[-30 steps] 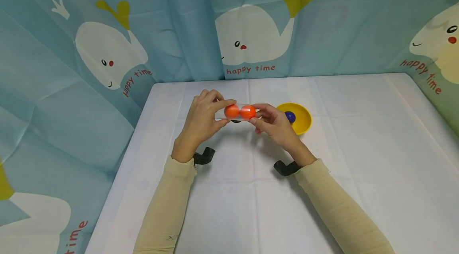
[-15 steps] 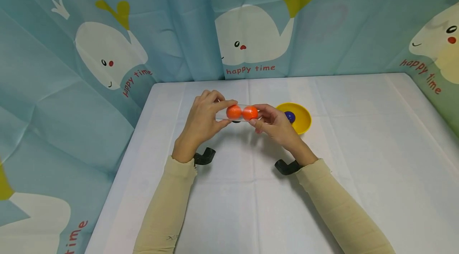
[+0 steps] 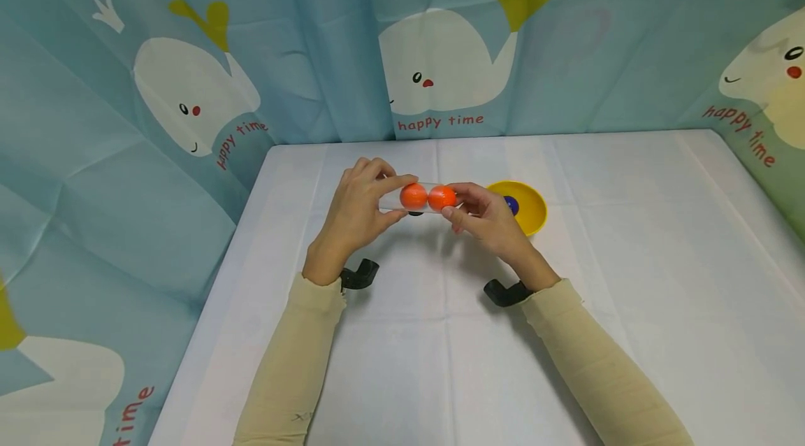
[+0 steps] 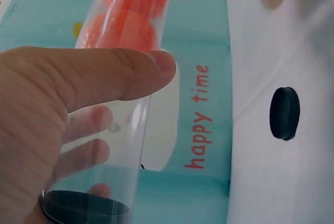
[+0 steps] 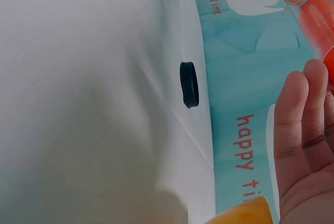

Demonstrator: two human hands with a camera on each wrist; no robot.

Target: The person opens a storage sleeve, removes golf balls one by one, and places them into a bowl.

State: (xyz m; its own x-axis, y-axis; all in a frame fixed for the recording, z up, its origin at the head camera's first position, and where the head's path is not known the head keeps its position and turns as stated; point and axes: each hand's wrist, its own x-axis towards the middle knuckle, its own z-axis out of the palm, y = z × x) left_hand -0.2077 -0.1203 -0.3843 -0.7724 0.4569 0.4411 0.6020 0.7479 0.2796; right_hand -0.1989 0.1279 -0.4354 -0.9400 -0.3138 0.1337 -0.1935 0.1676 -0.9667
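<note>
My left hand (image 3: 355, 212) grips a clear tube (image 3: 388, 200) between thumb and fingers, holding it level above the table. A black cap (image 4: 86, 207) closes the tube's left end. Two orange balls lie side by side in line with the tube: the left orange ball (image 3: 413, 196) is inside it, and the right orange ball (image 3: 441, 198) is at its right end. My right hand (image 3: 487, 219) pinches this right ball between thumb and fingers. Whether part of that ball is still within the tube's rim is hard to tell.
Just right of my right hand stands a yellow bowl (image 3: 534, 212) with a dark blue ball (image 3: 512, 205) in it. A loose black cap (image 4: 284, 113) lies on the white table (image 3: 396, 362), below the tube. A whale-print curtain (image 3: 302, 47) hangs behind.
Both orange balls have shifted slightly right relative to the tube, toward its right end. My right hand has drifted a little right with them; my left hand has barely moved.
</note>
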